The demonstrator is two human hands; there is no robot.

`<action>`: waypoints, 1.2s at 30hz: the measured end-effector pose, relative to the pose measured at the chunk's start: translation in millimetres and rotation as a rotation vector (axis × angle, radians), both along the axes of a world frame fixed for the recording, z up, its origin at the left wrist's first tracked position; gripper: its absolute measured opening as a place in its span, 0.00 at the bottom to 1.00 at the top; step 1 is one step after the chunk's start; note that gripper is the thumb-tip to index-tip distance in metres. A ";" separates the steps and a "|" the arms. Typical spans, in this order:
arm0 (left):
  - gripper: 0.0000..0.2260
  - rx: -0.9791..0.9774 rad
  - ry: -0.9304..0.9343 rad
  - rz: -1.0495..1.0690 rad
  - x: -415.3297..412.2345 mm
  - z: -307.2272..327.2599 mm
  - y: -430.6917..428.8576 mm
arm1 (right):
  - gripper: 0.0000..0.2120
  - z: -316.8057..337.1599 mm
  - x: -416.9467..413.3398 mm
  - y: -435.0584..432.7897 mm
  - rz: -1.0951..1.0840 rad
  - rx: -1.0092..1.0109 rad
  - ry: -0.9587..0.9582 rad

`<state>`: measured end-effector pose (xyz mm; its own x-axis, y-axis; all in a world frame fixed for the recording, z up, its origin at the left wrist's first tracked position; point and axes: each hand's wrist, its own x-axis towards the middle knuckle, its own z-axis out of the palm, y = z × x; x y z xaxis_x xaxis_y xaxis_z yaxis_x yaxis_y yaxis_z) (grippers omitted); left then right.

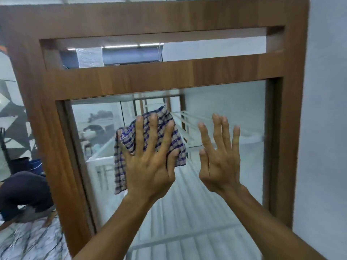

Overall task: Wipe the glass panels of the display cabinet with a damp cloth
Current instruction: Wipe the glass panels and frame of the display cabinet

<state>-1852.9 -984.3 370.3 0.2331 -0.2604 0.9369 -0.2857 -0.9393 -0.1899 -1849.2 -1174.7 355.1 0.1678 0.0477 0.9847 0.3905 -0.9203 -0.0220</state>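
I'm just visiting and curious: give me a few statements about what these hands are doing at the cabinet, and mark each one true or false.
1. The left hand presses a checked cloth against the glass panel with straight fingers. True.
2. The right hand holds a spray bottle. False: it holds nothing, and its fingers are spread.
3. The glass panel sits in a brown wooden frame. True.
4. The cloth is plain white. False: it has blue and beige checks.
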 end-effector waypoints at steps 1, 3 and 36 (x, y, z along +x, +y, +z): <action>0.27 0.013 -0.015 -0.006 1.3 4.4 -17.1 | 0.26 1.4 0.9 -11.7 -0.032 0.006 0.003; 0.28 0.035 -0.035 -0.037 2.9 10.7 -52.3 | 0.26 3.8 1.6 -35.8 -0.102 0.041 0.017; 0.28 0.087 -0.091 -0.030 7.5 -0.9 17.7 | 0.31 -42.3 -2.3 30.0 0.290 0.068 -0.068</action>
<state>-1845.4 -966.5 369.4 0.1394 -0.3468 0.9275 -0.2914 -0.9096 -0.2962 -1851.4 -1144.7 312.8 0.0908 0.0179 0.9957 0.6391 -0.7678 -0.0445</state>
